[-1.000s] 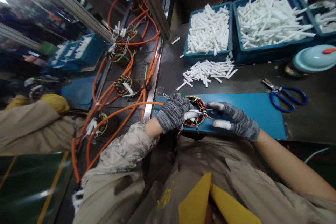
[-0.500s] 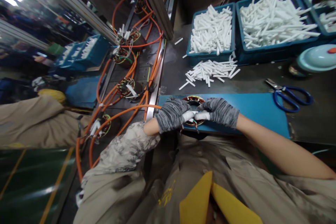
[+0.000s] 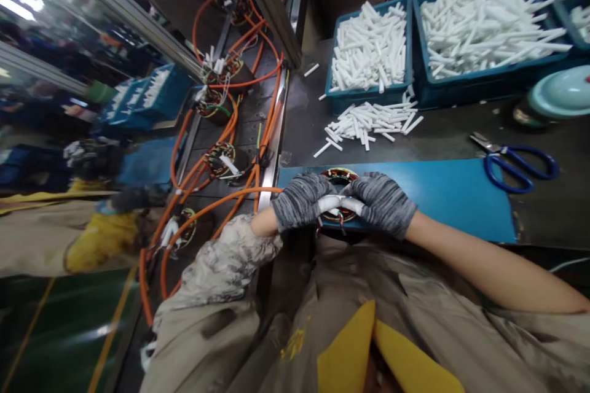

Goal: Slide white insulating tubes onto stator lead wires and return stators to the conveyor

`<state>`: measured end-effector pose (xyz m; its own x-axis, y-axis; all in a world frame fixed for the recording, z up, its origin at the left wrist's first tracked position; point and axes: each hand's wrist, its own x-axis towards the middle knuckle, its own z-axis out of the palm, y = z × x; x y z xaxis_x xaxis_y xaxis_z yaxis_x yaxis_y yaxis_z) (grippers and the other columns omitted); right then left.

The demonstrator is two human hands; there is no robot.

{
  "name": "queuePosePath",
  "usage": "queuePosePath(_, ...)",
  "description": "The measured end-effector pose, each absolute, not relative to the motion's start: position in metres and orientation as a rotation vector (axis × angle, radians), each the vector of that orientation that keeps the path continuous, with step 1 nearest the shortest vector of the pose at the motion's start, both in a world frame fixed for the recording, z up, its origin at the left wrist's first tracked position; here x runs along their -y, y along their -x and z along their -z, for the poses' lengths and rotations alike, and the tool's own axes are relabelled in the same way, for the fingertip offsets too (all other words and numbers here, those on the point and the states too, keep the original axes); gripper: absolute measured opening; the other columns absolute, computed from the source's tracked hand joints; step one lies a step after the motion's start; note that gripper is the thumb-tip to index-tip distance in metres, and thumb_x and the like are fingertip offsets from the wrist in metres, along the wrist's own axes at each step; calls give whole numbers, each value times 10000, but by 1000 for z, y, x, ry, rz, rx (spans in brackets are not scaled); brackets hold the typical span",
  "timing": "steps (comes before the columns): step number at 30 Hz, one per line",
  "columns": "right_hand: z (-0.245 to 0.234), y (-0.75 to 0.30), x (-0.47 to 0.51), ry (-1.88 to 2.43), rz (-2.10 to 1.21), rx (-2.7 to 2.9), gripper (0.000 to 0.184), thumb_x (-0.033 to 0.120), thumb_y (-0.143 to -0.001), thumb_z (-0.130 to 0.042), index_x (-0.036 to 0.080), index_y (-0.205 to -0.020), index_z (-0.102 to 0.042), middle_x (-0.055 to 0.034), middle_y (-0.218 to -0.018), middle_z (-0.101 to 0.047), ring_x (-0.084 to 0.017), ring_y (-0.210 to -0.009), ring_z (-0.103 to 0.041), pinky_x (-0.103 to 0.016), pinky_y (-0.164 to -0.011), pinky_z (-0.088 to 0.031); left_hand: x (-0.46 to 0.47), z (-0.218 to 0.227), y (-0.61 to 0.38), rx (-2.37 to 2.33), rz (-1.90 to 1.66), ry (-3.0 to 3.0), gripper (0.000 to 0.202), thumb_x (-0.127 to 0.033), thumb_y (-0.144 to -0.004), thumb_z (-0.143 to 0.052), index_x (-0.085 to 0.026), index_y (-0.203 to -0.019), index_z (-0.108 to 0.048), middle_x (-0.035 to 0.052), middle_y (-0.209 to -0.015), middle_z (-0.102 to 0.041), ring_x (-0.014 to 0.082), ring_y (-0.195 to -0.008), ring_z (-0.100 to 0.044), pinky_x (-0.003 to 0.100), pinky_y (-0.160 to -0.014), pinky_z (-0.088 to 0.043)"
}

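Observation:
A ring-shaped motor stator (image 3: 340,174) with reddish-brown windings lies in front of me, at the near edge of a blue mat (image 3: 452,196). My left hand (image 3: 302,201), in a grey striped glove with white fingertips, is closed at its left side. My right hand (image 3: 387,202), gloved alike, is closed at its right side. The fingertips of both hands meet over the near part of the ring, pinching what looks like a white sleeve, mostly hidden by them. Thin coloured leads (image 3: 342,220) hang from the near edge.
Loose white sleeves (image 3: 369,123) lie beyond the mat, before blue bins (image 3: 369,98) full of them. Blue-handled scissors (image 3: 520,169) and a light-blue-lidded jar (image 3: 562,92) are at right. Along the left run orange cables (image 3: 221,204) and several stators (image 3: 221,159). A co-worker's yellow sleeve (image 3: 104,236) shows far left.
My fingertips have come together over the stator, with my right hand shifted slightly left. The co-worker's arm with its yellow sleeve has reached toward the line on the left. The view has shifted slightly.

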<state>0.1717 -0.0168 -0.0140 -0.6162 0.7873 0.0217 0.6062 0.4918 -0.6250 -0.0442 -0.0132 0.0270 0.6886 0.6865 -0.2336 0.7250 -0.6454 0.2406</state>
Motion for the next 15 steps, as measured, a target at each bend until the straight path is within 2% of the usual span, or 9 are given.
queuePosePath(2,18,-174,19,1171,-817,2432,334,461,-971,-591,233,-1058,-819,-104,-863,-757,-257,-828,-672,-374,-793,-502,13,-33,35,-1208,340,-2586,462,-490,-1050,-436,-139,-991,-731,105,-925,-734,224,-888,-679,337,-823,-501)
queuePosePath(5,28,-191,19,1077,-900,2248,351,461,-936,-651,249,-1192,-763,-119,-1125,-734,-283,-1006,-690,-423,-887,-549,13,-44,14,-1273,567,-2568,420,-508,-1026,-497,-167,-1108,-728,106,-999,-758,249,-903,-707,345,-786,-503)
queuePosePath(7,37,-203,19,1031,-1079,2047,472,471,-878,-723,260,-1299,-688,-111,-1251,-692,-283,-1065,-692,-445,-918,-578,10,-49,-3,-1257,672,-2543,383,-494,-1013,-531,-214,-1203,-712,88,-1018,-769,249,-893,-717,330,-751,-491)
queuePosePath(9,44,-212,19,1042,-1285,1885,553,490,-840,-761,249,-1325,-649,-99,-1212,-706,-266,-1002,-714,-450,-891,-609,6,-50,-17,-1204,734,-2516,377,-490,-1011,-535,-233,-1222,-712,73,-997,-776,243,-871,-723,313,-717,-478)
queuePosePath(12,51,-220,22,1081,-1363,1820,542,521,-838,-757,225,-1284,-667,-101,-1165,-726,-270,-1000,-719,-463,-918,-611,-3,-48,-20,-1109,661,-2520,377,-501,-1010,-533,-229,-1189,-723,65,-1027,-776,238,-909,-729,303,-730,-489)
queuePosePath(15,52,-230,32,1073,-1251,1850,485,482,-861,-742,234,-1272,-681,-92,-1162,-734,-271,-1007,-724,-464,-919,-613,-10,-43,-1,-1074,338,-2425,520,-532,-910,-691,-216,-1319,-638,40,-1077,-765,198,-927,-725,275,-784,-516)
